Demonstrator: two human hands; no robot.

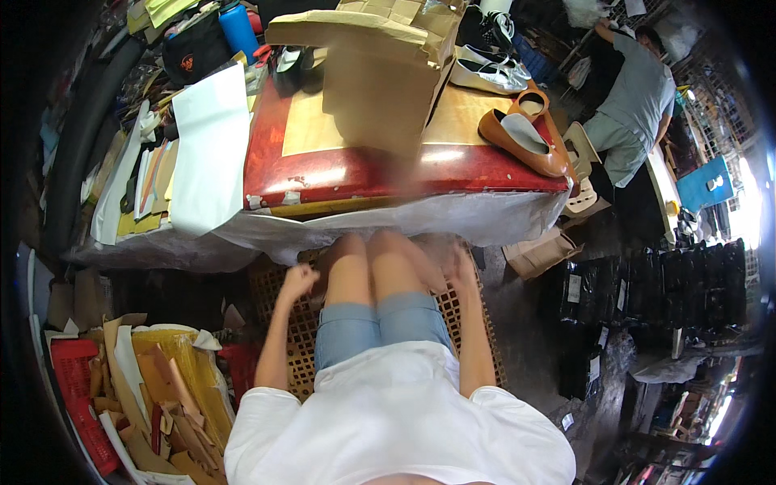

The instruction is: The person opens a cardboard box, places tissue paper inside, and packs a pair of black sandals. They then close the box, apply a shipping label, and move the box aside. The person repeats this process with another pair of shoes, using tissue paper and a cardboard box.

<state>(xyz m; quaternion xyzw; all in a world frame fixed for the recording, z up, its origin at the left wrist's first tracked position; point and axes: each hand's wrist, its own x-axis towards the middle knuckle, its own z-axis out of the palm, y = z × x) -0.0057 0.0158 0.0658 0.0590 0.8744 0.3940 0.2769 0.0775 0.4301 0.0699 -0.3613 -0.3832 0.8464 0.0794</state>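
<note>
My left hand (pixel 301 280) is beside my left knee, fingers curled into a fist with nothing visible in it. Out past my right knee is my right hand (pixel 461 273), smeared by motion, so its fingers cannot be made out. Both hands are below the front edge of a red worktable (pixel 323 171) and apart from it. A brown cardboard box (pixel 380 97) stands on the tabletop, its lower part blurred. To its right are tan flat shoes (pixel 524 137) and silver shoes (pixel 490 74); dark shoes (pixel 293 71) sit at its left.
White sheets (pixel 212 145) lie at the table's left. A red crate (pixel 81 404) and a yellow sack (pixel 194 380) with cardboard scraps stand low left. On the right are black-wrapped bundles (pixel 655 283), a paper bag (pixel 540 252) and another person (pixel 634 101). I sit on a woven seat (pixel 303 339).
</note>
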